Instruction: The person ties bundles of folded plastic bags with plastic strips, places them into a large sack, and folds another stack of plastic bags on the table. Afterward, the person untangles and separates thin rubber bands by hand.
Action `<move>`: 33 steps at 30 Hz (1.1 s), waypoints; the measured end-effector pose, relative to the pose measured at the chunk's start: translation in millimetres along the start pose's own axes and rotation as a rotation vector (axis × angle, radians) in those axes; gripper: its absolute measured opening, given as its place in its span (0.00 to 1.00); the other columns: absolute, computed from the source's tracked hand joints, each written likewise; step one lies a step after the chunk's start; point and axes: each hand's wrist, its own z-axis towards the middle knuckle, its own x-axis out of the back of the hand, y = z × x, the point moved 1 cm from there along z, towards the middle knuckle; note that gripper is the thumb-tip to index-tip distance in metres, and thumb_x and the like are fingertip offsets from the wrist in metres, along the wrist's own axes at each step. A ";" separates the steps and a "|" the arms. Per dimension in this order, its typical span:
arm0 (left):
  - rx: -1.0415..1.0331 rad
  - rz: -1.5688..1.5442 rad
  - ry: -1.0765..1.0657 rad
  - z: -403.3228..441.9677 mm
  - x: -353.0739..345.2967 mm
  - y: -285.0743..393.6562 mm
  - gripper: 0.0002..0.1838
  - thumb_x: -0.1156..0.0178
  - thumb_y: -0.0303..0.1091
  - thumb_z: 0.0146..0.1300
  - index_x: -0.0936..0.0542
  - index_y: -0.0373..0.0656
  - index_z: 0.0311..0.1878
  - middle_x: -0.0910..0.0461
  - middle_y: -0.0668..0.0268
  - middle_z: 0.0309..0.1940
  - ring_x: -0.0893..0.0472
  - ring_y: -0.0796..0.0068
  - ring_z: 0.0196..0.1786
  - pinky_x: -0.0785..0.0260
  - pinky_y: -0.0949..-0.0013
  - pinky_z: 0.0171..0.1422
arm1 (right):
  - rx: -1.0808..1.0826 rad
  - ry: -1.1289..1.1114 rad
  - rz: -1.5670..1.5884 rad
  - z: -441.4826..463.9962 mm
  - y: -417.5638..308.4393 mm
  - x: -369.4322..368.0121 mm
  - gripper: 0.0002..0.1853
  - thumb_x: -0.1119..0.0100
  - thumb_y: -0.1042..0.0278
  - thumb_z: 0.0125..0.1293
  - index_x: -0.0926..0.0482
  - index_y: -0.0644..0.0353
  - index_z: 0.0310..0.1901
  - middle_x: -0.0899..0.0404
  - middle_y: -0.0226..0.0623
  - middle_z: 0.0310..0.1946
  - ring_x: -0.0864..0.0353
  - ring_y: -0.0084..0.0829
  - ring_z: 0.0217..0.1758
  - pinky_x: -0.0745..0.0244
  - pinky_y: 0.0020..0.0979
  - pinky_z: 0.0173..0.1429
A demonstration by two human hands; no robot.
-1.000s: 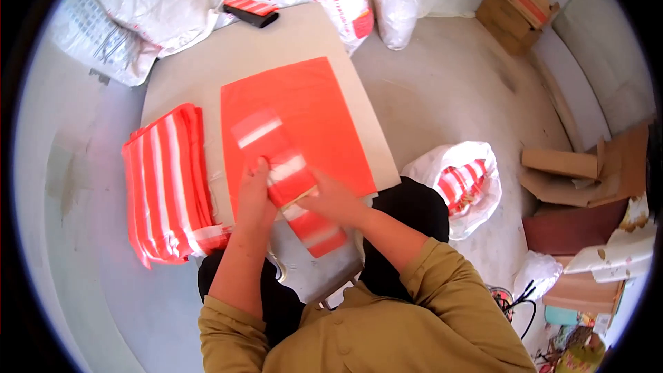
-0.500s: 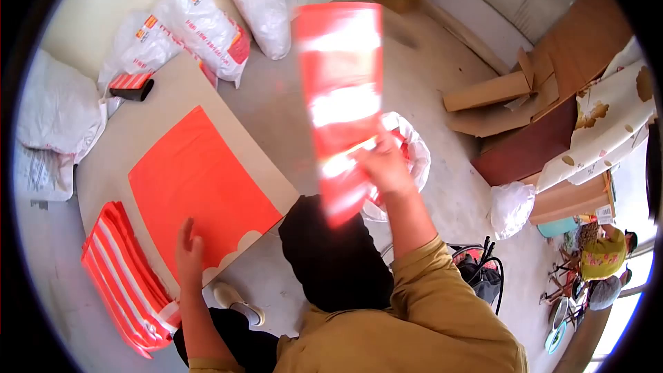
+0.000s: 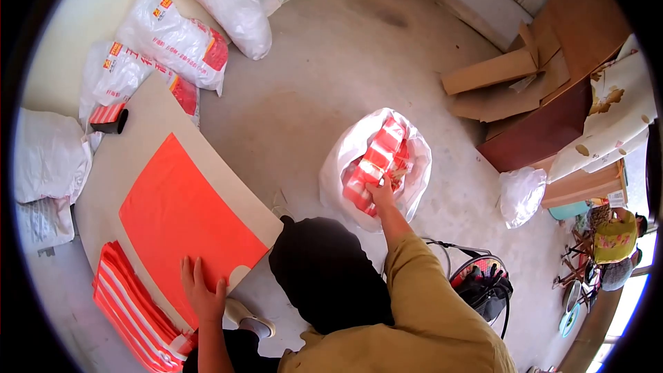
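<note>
A red-and-white striped folded bundle (image 3: 376, 159) lies in the mouth of a white sack (image 3: 336, 166) on the floor, among other striped pieces. My right hand (image 3: 381, 193) is closed on the bundle's lower end, inside the sack's opening. My left hand (image 3: 204, 293) rests with spread fingers on a flat red sheet (image 3: 186, 207), near its lower edge. That sheet lies on a beige board (image 3: 155, 110). A stack of red-and-white striped sheets (image 3: 131, 311) sits at the board's left edge.
Filled white bags (image 3: 173, 41) lean along the wall behind the board, where a small striped and black item (image 3: 109, 117) lies. Open cardboard (image 3: 504, 79) is at the right. A black bag (image 3: 483, 287) stands near my right side. People (image 3: 616, 238) sit at the far right.
My right hand has carried the striped bundle from the board over to the sack and down into it. My left hand let go of the bundle and now lies on the red sheet. The view turned right.
</note>
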 end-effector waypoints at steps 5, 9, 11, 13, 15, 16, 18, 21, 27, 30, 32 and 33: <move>-0.033 0.025 0.011 -2.2 -4.2 -6.7 0.36 0.34 0.38 0.53 0.29 0.41 0.68 0.40 0.50 0.75 0.43 0.45 0.78 0.47 0.48 0.79 | 0.275 0.223 -0.430 -35.0 -44.3 14.3 0.44 0.29 0.55 0.57 0.39 0.56 0.73 0.26 0.52 0.58 0.21 0.46 0.54 0.24 0.41 0.58; -0.058 0.084 0.005 -1.0 -1.5 -3.4 0.36 0.36 0.43 0.56 0.29 0.40 0.69 0.40 0.49 0.75 0.42 0.44 0.78 0.47 0.48 0.78 | 0.414 0.199 -0.743 -43.4 -117.0 28.2 0.41 0.36 0.50 0.63 0.41 0.55 0.75 0.43 0.55 0.74 0.44 0.53 0.77 0.43 0.51 0.77; -0.079 0.079 0.007 -1.1 -2.6 -6.8 0.36 0.38 0.45 0.58 0.30 0.39 0.69 0.40 0.48 0.75 0.42 0.43 0.77 0.47 0.47 0.78 | 0.444 0.160 -0.809 -25.4 -136.9 26.1 0.40 0.39 0.51 0.66 0.42 0.54 0.76 0.49 0.50 0.77 0.51 0.52 0.80 0.48 0.52 0.79; -0.084 0.076 0.002 -0.8 -4.6 -9.4 0.36 0.39 0.47 0.59 0.30 0.38 0.69 0.40 0.47 0.75 0.43 0.42 0.77 0.47 0.46 0.78 | 0.481 0.131 -0.864 -0.4 -144.9 21.3 0.38 0.43 0.51 0.69 0.44 0.54 0.76 0.54 0.47 0.79 0.57 0.50 0.82 0.54 0.52 0.81; -0.068 0.080 -0.009 -1.1 -3.8 -8.8 0.36 0.39 0.47 0.60 0.30 0.37 0.69 0.40 0.47 0.75 0.43 0.41 0.77 0.47 0.45 0.78 | 0.526 0.107 -0.905 27.5 -138.4 11.4 0.36 0.48 0.51 0.71 0.44 0.54 0.77 0.57 0.45 0.81 0.61 0.49 0.84 0.59 0.51 0.82; -0.067 0.070 -0.013 -0.7 -3.7 -8.7 0.36 0.39 0.48 0.60 0.30 0.37 0.69 0.40 0.46 0.75 0.43 0.41 0.77 0.47 0.45 0.78 | 0.488 0.060 -0.952 37.0 -129.4 5.7 0.36 0.50 0.50 0.72 0.45 0.54 0.77 0.59 0.44 0.81 0.63 0.48 0.84 0.61 0.51 0.83; -0.066 0.048 -0.027 -0.7 -4.0 -8.7 0.36 0.40 0.49 0.61 0.31 0.36 0.69 0.40 0.46 0.75 0.43 0.40 0.77 0.47 0.45 0.78 | 0.407 -0.037 -1.049 48.9 -115.5 -3.9 0.35 0.54 0.49 0.73 0.45 0.53 0.77 0.61 0.42 0.82 0.66 0.47 0.85 0.66 0.50 0.84; -0.054 0.052 -0.031 -1.7 -5.4 -11.9 0.37 0.40 0.50 0.62 0.31 0.36 0.69 0.41 0.45 0.75 0.43 0.40 0.77 0.47 0.45 0.78 | 0.300 -0.101 -1.112 60.9 -103.9 -9.0 0.36 0.55 0.49 0.73 0.46 0.53 0.78 0.62 0.41 0.82 0.68 0.45 0.85 0.68 0.48 0.84; -0.029 0.100 -0.061 -0.1 -3.3 -8.8 0.38 0.42 0.53 0.63 0.32 0.37 0.70 0.42 0.45 0.75 0.43 0.39 0.78 0.47 0.45 0.77 | 0.197 -0.177 -1.158 68.8 -119.9 -14.6 0.37 0.54 0.50 0.72 0.46 0.56 0.78 0.59 0.44 0.81 0.67 0.49 0.84 0.67 0.51 0.83; -0.026 0.120 -0.083 -1.1 -2.6 -11.1 0.39 0.44 0.57 0.65 0.33 0.37 0.71 0.43 0.45 0.76 0.44 0.39 0.78 0.48 0.45 0.78 | 0.209 -0.202 -1.229 56.3 -148.1 -6.5 0.38 0.49 0.48 0.69 0.43 0.59 0.77 0.57 0.47 0.81 0.66 0.53 0.84 0.67 0.54 0.83; -0.028 0.105 -0.083 -2.0 -4.0 -13.0 0.40 0.45 0.59 0.66 0.33 0.37 0.71 0.43 0.45 0.76 0.44 0.39 0.78 0.48 0.44 0.78 | 0.241 -0.172 -1.231 53.5 -160.7 -2.4 0.41 0.45 0.46 0.66 0.40 0.59 0.75 0.56 0.48 0.80 0.64 0.55 0.83 0.67 0.54 0.82; -0.031 0.100 -0.086 -1.5 -4.8 -14.1 0.40 0.46 0.61 0.67 0.34 0.37 0.71 0.43 0.45 0.76 0.44 0.39 0.78 0.48 0.44 0.78 | 0.260 -0.143 -1.225 53.6 -159.4 -2.1 0.42 0.43 0.45 0.64 0.39 0.59 0.75 0.56 0.48 0.80 0.64 0.56 0.83 0.67 0.55 0.82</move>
